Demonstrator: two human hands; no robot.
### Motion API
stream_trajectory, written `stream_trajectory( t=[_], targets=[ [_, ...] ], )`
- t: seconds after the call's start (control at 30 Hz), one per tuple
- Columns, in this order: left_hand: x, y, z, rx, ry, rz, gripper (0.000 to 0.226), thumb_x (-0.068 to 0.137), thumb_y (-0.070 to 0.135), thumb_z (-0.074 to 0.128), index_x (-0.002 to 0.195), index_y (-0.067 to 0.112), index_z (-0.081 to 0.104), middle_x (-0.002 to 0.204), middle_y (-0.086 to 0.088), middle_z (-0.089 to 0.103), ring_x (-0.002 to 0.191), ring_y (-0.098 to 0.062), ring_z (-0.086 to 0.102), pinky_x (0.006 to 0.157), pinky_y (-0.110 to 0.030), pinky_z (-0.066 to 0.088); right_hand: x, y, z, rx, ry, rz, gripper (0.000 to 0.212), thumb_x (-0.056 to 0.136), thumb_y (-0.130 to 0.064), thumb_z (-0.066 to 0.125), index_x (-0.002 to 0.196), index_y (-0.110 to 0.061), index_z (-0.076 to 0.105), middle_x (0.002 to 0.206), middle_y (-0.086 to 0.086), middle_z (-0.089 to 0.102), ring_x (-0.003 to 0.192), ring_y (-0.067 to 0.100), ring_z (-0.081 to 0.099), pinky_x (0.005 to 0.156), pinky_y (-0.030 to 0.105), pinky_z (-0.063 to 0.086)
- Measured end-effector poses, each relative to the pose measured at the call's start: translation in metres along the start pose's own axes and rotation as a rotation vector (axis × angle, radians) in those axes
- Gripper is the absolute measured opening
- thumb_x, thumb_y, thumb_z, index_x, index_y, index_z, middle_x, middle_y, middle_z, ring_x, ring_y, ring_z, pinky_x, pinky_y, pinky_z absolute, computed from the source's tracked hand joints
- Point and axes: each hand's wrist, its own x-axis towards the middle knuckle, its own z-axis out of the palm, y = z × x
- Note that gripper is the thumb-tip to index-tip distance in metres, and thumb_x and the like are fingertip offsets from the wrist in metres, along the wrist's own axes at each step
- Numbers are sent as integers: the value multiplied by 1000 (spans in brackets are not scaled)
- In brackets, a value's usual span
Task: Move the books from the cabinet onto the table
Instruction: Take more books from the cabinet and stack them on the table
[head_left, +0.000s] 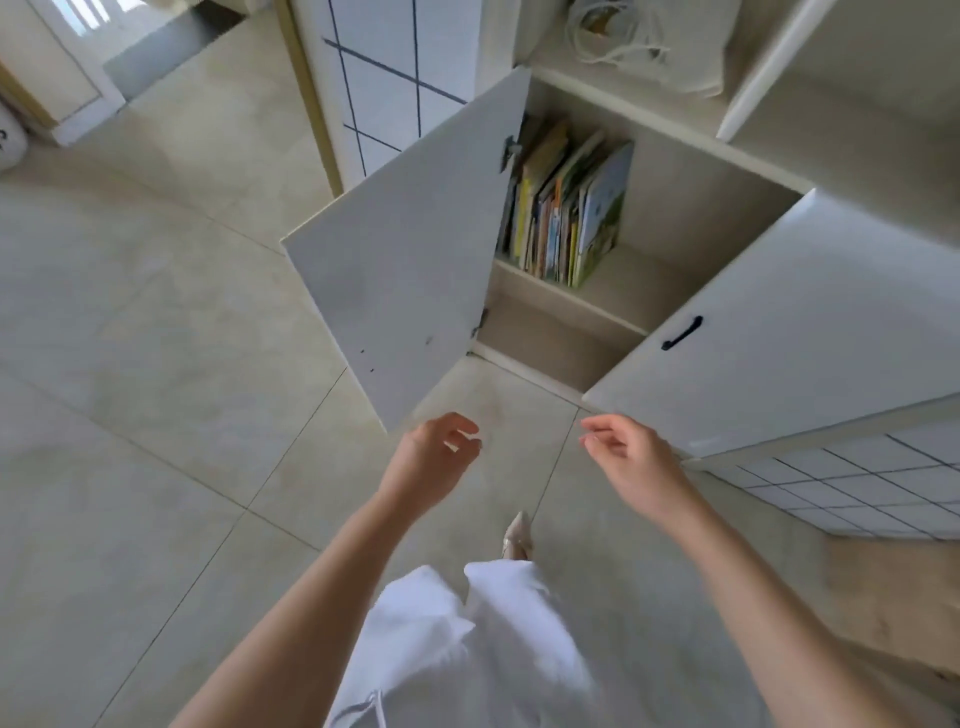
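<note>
Head view looks down on a low white cabinet (649, 322) with both of its doors swung wide, so the opening step looks finished. Inside the cabinet, on its upper shelf and pressed toward the left wall, stands a row of thin picture books (569, 208) — upright, leaning a little to the right, their spines and bright covers packed together. The right half of that shelf is bare, and the lower compartment under it shows nothing that I can make out.

Both hands are out in front of the cabinet and below its opening, over the tiled floor (156, 364). The left hand (434, 457) hangs just under the lower corner of the left door (400, 249), fingers loosely curled and holding nothing. The right hand (631, 457) sits near the lower corner of the right door (810, 332), which carries a black handle (681, 333); its fingers are likewise relaxed, parted and empty. Neither hand touches a door or a book.

Judging by this, none of the carrying is visibly done: the books are all in the cabinet as far as can be seen, and no bench appears anywhere in view. What is left is nearly the whole job — reach into the shelf, grip the books, and take them to the bench, wherever it stands.
</note>
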Motion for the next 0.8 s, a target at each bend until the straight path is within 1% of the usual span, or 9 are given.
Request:
stream_trajectory(
  t=[0.1, 0.17, 0.27, 0.37, 0.43, 0.5, 0.6, 0.7, 0.8],
  targets=[
    [52, 34, 17, 25, -45, 48, 15, 87, 29, 65, 100, 23, 69, 83, 10, 68, 77, -12, 62, 71, -21, 46, 39, 5, -35, 26, 37, 15, 20, 91, -16, 59, 109, -13, 65, 100, 4, 71, 93, 15, 65, 83, 21, 46],
    [85, 54, 30, 26, -22, 37, 15, 87, 28, 64, 100, 24, 69, 83, 11, 67, 80, -12, 63, 72, -23, 49, 69, 9, -56, 15, 34, 25, 20, 91, -18, 59, 109, -15, 66, 100, 3, 72, 95, 16, 66, 87, 26, 48],
    [143, 86, 51, 21, -8, -17, 15, 86, 29, 62, 99, 29, 69, 88, 11, 67, 85, -11, 63, 74, -23, 50, 129, 15, -92, -69, -38, 0, 24, 91, -21, 58, 113, -14, 66, 105, 3, 72, 103, 20, 65, 96, 34, 47],
    [185, 106, 66, 3, -19, -73, 14, 85, 27, 60, 95, 33, 67, 95, 8, 68, 88, -11, 63, 73, -24, 52, 180, 12, -119, -144, -111, -49, 29, 93, -19, 57, 119, -12, 64, 113, 5, 69, 107, 19, 62, 96, 29, 46],
    [212, 115, 79, -4, -20, -90, 15, 85, 24, 59, 96, 31, 68, 97, 6, 69, 88, -13, 63, 74, -23, 50, 219, 8, -133, -184, -153, -99, 26, 93, -16, 56, 118, -10, 63, 111, 6, 68, 105, 19, 62, 89, 24, 45],
    [238, 122, 89, -3, -18, -91, 17, 86, 22, 58, 98, 28, 68, 97, 6, 68, 89, -13, 63, 73, -22, 47, 256, 2, -141, -221, -187, -134, 24, 94, -14, 56, 117, -10, 60, 112, 7, 65, 106, 20, 61, 85, 23, 44],
    [272, 128, 102, -21, -10, -87, 19, 87, 19, 56, 100, 25, 68, 96, 10, 65, 90, -12, 62, 69, -16, 41, 305, -8, -141, -302, -217, -173, 32, 94, -15, 56, 125, -10, 54, 123, 6, 59, 113, 20, 56, 92, 28, 45],
    [302, 129, 116, -74, -6, -77, 22, 88, 15, 57, 106, 21, 67, 101, 9, 66, 93, -11, 62, 77, -19, 45, 348, -11, -134, -449, -200, -289, 38, 92, -14, 57, 129, -11, 51, 130, 8, 55, 117, 22, 53, 98, 34, 46],
    [335, 129, 129, -119, 29, -44, 28, 88, 12, 58, 115, 17, 64, 119, 1, 63, 98, -12, 59, 86, -23, 45, 394, -10, -123, -579, -151, -393, 47, 87, -10, 62, 132, -15, 48, 131, 9, 51, 115, 23, 53, 94, 32, 46]
  ],
)
